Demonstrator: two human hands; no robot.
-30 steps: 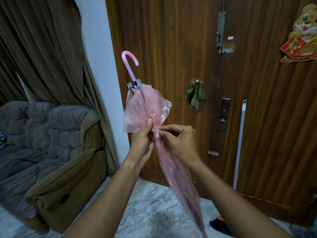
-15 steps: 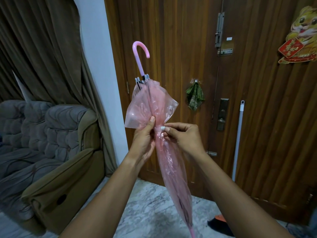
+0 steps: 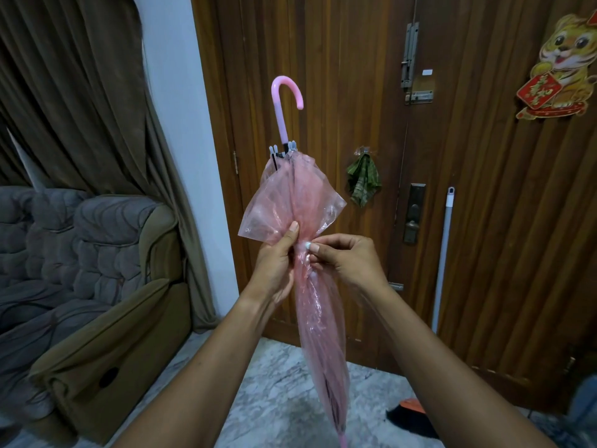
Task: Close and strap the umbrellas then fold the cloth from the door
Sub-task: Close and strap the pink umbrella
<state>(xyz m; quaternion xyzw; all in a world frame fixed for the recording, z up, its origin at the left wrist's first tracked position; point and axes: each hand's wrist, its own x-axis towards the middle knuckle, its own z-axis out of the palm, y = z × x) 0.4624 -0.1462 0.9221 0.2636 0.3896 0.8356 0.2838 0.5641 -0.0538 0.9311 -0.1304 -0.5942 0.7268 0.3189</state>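
Strapping under way: our left hand (image 3: 277,268) grips the closed pink umbrella (image 3: 318,321) at its gathered middle, handle up before the door (image 3: 491,240), while our right hand (image 3: 347,263) pinches the plastic just beside it; next, we judge, the strap needs fastening snugly.

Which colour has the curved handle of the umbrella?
The handle is pink, seen best in the head view, against the brown door.

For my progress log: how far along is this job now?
Done: the pink umbrella is closed, handle up. In hand: the left hand grips its gathered canopy; the right hand pinches a small white piece there, probably the strap. Remaining: the green cloth hangs on the door, not yet folded.
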